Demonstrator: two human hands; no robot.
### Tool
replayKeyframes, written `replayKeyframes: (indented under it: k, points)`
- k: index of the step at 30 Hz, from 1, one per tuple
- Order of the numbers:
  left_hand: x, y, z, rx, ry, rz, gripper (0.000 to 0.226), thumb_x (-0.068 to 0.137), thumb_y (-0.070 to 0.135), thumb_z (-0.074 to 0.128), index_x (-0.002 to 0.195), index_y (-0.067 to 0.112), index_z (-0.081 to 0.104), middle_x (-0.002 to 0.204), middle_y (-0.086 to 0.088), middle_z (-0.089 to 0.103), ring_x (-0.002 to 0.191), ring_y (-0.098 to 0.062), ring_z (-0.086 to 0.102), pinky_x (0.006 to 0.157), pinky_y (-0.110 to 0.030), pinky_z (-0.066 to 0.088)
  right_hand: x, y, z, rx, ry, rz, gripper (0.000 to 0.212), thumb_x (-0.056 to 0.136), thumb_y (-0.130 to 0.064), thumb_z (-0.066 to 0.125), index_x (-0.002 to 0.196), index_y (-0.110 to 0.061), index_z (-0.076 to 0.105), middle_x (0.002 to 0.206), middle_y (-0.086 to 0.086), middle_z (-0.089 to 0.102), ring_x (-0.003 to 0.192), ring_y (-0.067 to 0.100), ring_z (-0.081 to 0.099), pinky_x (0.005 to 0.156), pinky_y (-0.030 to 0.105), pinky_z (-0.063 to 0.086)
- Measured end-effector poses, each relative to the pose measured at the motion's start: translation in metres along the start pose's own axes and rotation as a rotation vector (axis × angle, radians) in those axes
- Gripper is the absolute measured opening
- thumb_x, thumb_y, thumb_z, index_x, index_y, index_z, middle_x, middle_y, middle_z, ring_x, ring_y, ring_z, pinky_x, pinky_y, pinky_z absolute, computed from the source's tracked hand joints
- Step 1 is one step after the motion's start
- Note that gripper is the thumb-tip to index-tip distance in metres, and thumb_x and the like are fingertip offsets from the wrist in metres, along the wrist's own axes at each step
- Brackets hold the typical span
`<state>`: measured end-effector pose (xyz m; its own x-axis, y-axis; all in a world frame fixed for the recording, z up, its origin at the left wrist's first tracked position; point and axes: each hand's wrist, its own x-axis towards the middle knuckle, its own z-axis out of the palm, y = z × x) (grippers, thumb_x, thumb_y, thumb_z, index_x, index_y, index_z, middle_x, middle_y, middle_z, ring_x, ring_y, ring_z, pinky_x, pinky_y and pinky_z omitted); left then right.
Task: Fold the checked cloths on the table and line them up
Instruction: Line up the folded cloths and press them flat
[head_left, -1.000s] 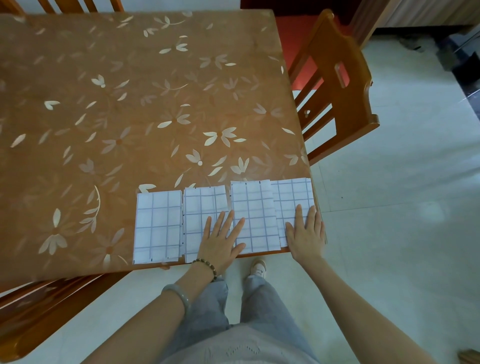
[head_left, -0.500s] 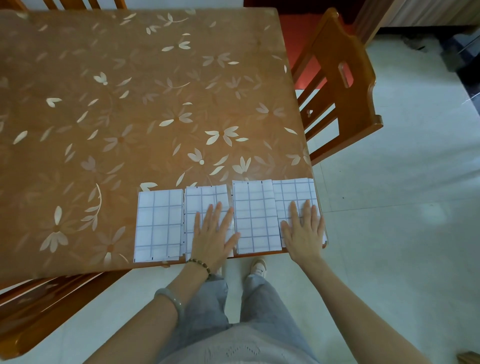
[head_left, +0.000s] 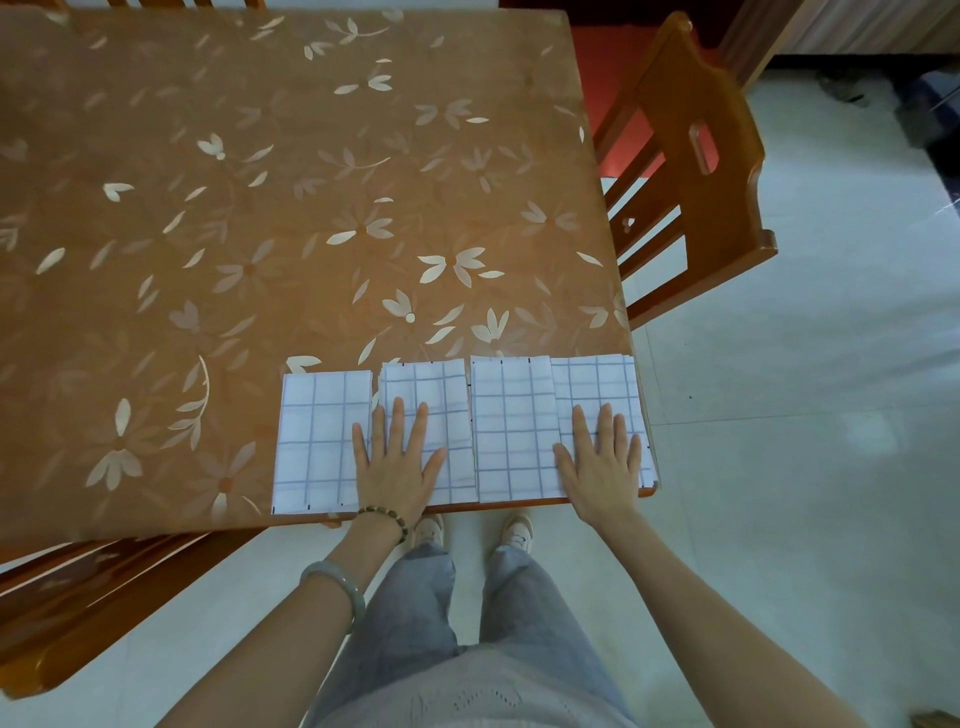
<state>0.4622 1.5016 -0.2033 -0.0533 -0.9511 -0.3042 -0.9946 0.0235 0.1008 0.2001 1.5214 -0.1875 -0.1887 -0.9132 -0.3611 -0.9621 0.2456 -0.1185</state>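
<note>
Several folded white cloths with blue checks lie side by side along the near edge of the table (head_left: 260, 234). The leftmost cloth (head_left: 317, 441) is mostly uncovered. My left hand (head_left: 397, 462) lies flat, fingers spread, on the second cloth (head_left: 431, 389), its little finger reaching over the leftmost one. The third cloth (head_left: 511, 431) is bare. My right hand (head_left: 602, 467) lies flat on the rightmost cloth (head_left: 597, 382), which sits at the table's near right corner. Neither hand grips anything.
The table has a brown top with a pale flower pattern. A wooden chair (head_left: 696, 171) stands at the table's right side and another chair (head_left: 78, 597) at the near left. My legs and shoes (head_left: 514, 530) are below the table edge on a pale tiled floor.
My left hand slid left from the gap between the second and third cloths onto the second cloth, touching the first. My right hand stayed on the rightmost cloth.
</note>
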Motion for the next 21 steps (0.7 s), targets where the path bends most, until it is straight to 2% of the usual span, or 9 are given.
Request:
replayKeyframes:
  k: [3, 5, 8, 11, 16, 21]
  points:
    - [0.002, -0.004, -0.001, 0.007, 0.036, 0.023, 0.072, 0.091, 0.067, 0.004, 0.15, 0.027, 0.015, 0.157, -0.011, 0.022, 0.145, -0.033, 0.015, 0.115, -0.048, -0.01, 0.0, 0.0, -0.004, 0.017, 0.012, 0.013, 0.084, 0.088, -0.063, -0.013, 0.15, -0.019, 0.024, 0.154, 0.02, 0.023, 0.143, 0.039, 0.02, 0.114, 0.055, 0.012]
    - [0.001, -0.011, -0.004, -0.029, 0.081, -0.006, 0.072, 0.091, 0.066, 0.007, 0.152, 0.027, 0.014, 0.159, -0.01, 0.016, 0.146, -0.031, 0.011, 0.115, -0.046, -0.014, 0.001, 0.002, -0.006, 0.003, 0.016, 0.016, 0.082, 0.089, -0.062, -0.012, 0.15, -0.019, 0.023, 0.155, 0.02, 0.022, 0.143, 0.039, 0.019, 0.113, 0.056, 0.014]
    - [-0.003, -0.034, -0.007, -0.118, 0.14, -0.193, 0.071, 0.092, 0.062, 0.01, 0.152, 0.025, 0.012, 0.159, -0.01, 0.013, 0.146, -0.032, 0.01, 0.115, -0.051, -0.006, 0.003, 0.007, -0.008, -0.025, 0.003, 0.047, 0.08, 0.084, -0.06, -0.01, 0.152, -0.023, 0.012, 0.158, 0.016, 0.01, 0.146, 0.035, 0.007, 0.115, 0.054, 0.007]
    - [-0.011, -0.059, -0.002, -0.143, 0.131, -0.333, 0.069, 0.092, 0.057, 0.018, 0.152, 0.023, 0.018, 0.158, -0.013, 0.018, 0.145, -0.036, 0.015, 0.113, -0.057, 0.002, 0.002, 0.012, -0.009, -0.039, 0.002, 0.064, 0.079, 0.082, -0.059, -0.009, 0.152, -0.026, 0.007, 0.159, 0.014, 0.005, 0.146, 0.033, 0.003, 0.115, 0.053, 0.004]
    - [-0.015, -0.063, 0.003, -0.118, 0.086, -0.304, 0.067, 0.091, 0.055, 0.019, 0.151, 0.024, 0.024, 0.158, -0.012, 0.02, 0.145, -0.036, 0.015, 0.112, -0.059, 0.003, 0.001, 0.012, -0.005, -0.05, -0.011, 0.061, 0.081, 0.082, -0.061, -0.008, 0.152, -0.025, 0.01, 0.159, 0.015, 0.009, 0.146, 0.034, 0.006, 0.115, 0.053, 0.011]
    - [-0.012, -0.052, 0.002, -0.117, 0.085, -0.303, 0.07, 0.09, 0.058, 0.014, 0.152, 0.024, 0.021, 0.159, -0.011, 0.016, 0.146, -0.035, 0.013, 0.113, -0.06, 0.001, 0.001, 0.012, -0.006, -0.061, -0.003, 0.055, 0.079, 0.084, -0.061, -0.006, 0.152, -0.025, 0.011, 0.159, 0.015, 0.009, 0.146, 0.034, 0.006, 0.116, 0.054, 0.008]
